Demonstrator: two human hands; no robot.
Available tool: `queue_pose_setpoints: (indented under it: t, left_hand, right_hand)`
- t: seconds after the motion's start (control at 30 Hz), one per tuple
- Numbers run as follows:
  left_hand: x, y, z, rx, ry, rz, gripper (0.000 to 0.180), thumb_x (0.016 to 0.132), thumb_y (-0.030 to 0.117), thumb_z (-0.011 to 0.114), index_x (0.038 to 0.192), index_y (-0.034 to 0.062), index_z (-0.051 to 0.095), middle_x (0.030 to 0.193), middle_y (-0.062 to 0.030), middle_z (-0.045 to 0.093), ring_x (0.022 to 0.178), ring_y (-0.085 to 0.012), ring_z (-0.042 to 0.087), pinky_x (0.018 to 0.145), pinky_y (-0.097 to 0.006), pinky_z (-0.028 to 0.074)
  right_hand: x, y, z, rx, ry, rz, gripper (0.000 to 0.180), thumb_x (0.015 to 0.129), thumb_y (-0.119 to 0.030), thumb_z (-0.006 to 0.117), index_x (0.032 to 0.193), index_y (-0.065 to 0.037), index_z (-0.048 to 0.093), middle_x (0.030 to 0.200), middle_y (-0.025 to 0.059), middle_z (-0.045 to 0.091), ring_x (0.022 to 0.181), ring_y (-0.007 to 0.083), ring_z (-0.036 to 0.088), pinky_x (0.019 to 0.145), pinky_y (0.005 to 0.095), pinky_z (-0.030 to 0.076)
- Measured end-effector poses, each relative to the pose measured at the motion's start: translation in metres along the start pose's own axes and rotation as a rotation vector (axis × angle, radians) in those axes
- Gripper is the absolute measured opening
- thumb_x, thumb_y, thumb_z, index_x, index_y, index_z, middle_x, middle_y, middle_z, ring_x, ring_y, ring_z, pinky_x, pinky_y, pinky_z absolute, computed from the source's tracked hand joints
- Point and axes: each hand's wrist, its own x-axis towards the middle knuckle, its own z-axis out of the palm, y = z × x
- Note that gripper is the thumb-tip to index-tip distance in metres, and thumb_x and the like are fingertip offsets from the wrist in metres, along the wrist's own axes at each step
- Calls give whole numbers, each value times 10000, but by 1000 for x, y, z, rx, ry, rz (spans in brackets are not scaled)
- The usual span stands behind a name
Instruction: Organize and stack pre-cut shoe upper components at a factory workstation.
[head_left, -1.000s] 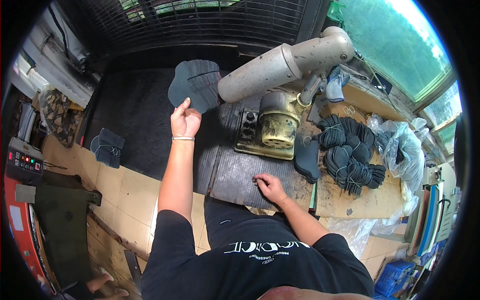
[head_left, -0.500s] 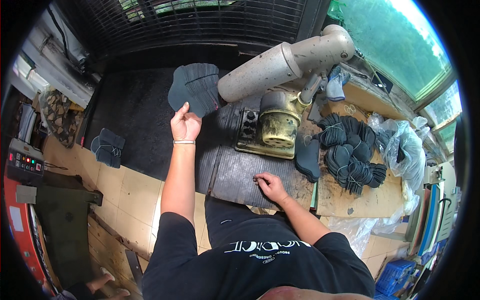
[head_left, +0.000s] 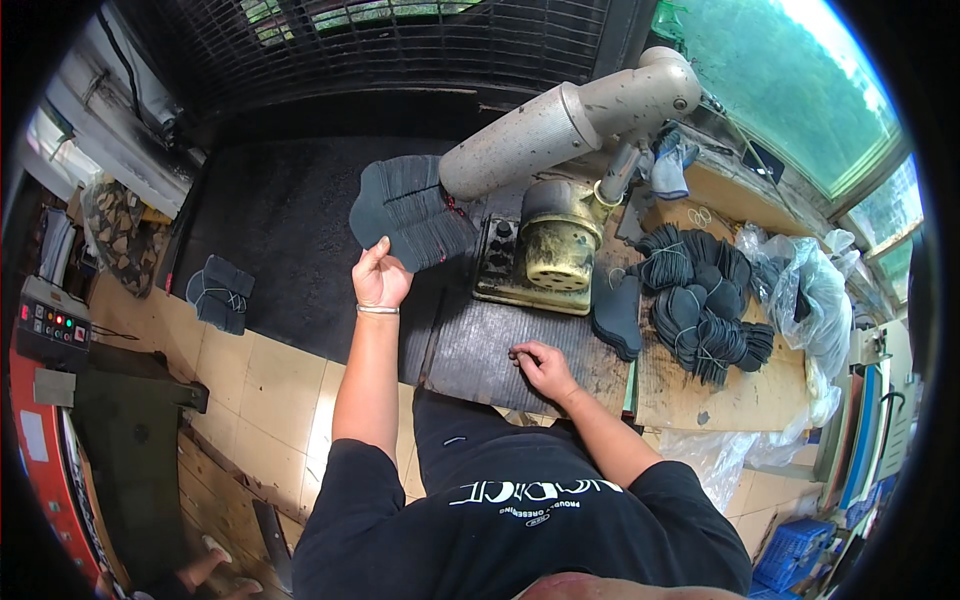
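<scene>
Head view: our left grip (head_left: 383, 276) pinches a fanned stack of dark, sole-shaped pieces (head_left: 388, 205) at its near edge, thumb uppermost. We have the stack just beside the mouth of the grey duct (head_left: 520, 143). Our right grip (head_left: 546, 370) curls over the tabletop (head_left: 465, 355); we cannot tell whether it pinches anything.

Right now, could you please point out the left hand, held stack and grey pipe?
Left hand (head_left: 383, 284): head view, hand's middle.
Held stack (head_left: 408, 212): head view, fanned pieces.
Grey pipe (head_left: 552, 125): head view, tube's side.
</scene>
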Motion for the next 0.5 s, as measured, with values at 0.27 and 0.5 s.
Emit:
queue_pose_setpoints:
  t: [0.27,0.5]
  left_hand:
    - [-27,-5,14,-46,-146,-44,343,851,40,546,1183,-39,580,1334,-169,528,1284,-346,444,1115,-518,276]
    - [-55,-14,8,2,-121,-59,381,861,50,540,1224,-65,533,1342,-188,513,1294,-343,435,1122,-515,267]
  right_hand:
    - [-4,3,2,18,-3,49,161,884,-19,547,995,39,648,910,110,683,832,180,669,761,278,522]
    - [63,-74,10,798,-238,-14,687,879,-84,567,1468,6,226,1423,145,385,1288,247,405,1049,388,358]
